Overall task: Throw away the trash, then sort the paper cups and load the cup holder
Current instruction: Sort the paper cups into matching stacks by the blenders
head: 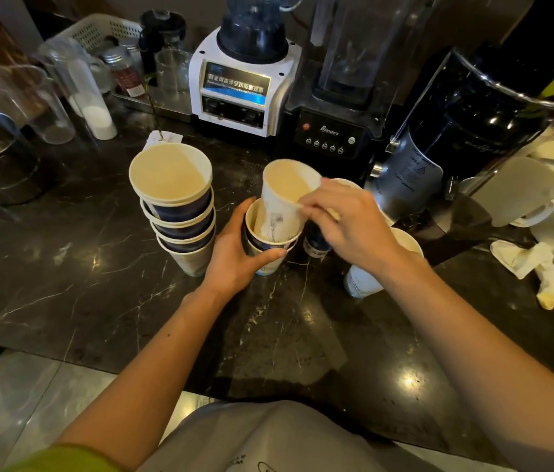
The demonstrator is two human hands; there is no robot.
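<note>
R hand (350, 226) pinches tilted white cup (282, 199) in stack (256, 240) L hand (231, 257) grips.

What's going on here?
A person is sorting paper cups on the counter. The left hand grips a short stack; the right hand pinches a white cup by its rim, tilted and partly inside that stack. A taller stack stands to the left. Loose cups and crumpled paper sit to the right.

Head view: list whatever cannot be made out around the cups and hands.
All in the head view:
- Nested cups: count unclear, the left hand wraps them.
- White cup: its print is too small and blurred.
- Rear cup: the right hand hides all but the rim.
- Side cup: partly covered by the right forearm.
</note>
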